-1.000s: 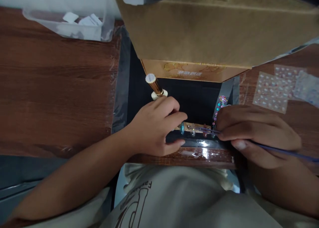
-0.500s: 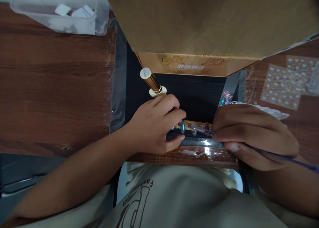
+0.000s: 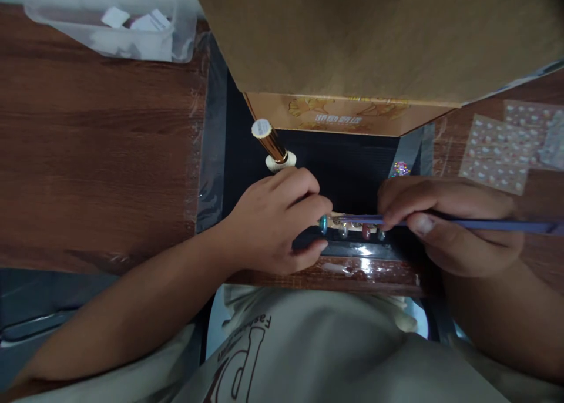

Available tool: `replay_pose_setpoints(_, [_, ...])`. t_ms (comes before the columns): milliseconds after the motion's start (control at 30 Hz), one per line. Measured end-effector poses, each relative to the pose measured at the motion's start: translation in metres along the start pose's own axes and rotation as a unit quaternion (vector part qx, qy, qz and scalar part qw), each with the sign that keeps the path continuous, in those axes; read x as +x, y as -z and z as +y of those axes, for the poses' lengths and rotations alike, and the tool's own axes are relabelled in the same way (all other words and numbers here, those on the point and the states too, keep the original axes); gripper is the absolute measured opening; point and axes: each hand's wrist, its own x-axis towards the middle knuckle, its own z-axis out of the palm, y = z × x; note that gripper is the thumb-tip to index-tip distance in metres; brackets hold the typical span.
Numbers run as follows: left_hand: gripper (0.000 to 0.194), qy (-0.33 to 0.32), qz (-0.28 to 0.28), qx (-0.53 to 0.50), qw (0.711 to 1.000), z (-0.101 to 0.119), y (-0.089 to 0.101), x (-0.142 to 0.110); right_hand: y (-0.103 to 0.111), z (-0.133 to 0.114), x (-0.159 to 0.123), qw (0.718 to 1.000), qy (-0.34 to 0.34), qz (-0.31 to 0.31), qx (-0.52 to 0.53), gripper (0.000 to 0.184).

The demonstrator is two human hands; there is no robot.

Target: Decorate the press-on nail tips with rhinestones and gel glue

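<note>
My right hand is closed around a slim purple nail art brush, held almost level. Its fine tip points left and reaches the teal nail tip. That nail is one of several false nails in a row on a narrow tan strip; a clear one and a reddish one follow to the right. The curled fingers of my left hand press on the strip's left end, with the thumb below the teal nail. What lies under those fingers is hidden.
A gold-capped polish bottle stands beyond my left hand. Glittery gems lie by my right hand. A large cardboard box blocks the far side. Patterned sticker sheets lie right, a clear plastic bin far left.
My right hand has turned, so the brush now lies nearly level instead of slanting down right. More nails on the strip have come into view. My left hand has barely moved.
</note>
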Motion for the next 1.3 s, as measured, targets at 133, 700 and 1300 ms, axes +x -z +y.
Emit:
replay_pose_setpoints(133, [0.028, 0.0, -0.002, -0.005, 1.0, 0.0, 0.0, 0.0, -0.002, 0.002, -0.001, 0.995, -0.073, 0.038, 0.054, 0.016])
replay_pose_setpoints(700, [0.034, -0.018, 0.049, -0.022, 0.998, 0.001, 0.001, -0.003, 0.001, 0.014, 0.031, 0.942, -0.275, 0.088, 0.169, 0.017])
replay_pose_setpoints(1300, [0.036, 0.007, 0.029, -0.046, 0.998, 0.001, 0.0, -0.003, 0.007, 0.027, 0.036, 0.907, -0.341, 0.065, 0.239, 0.014])
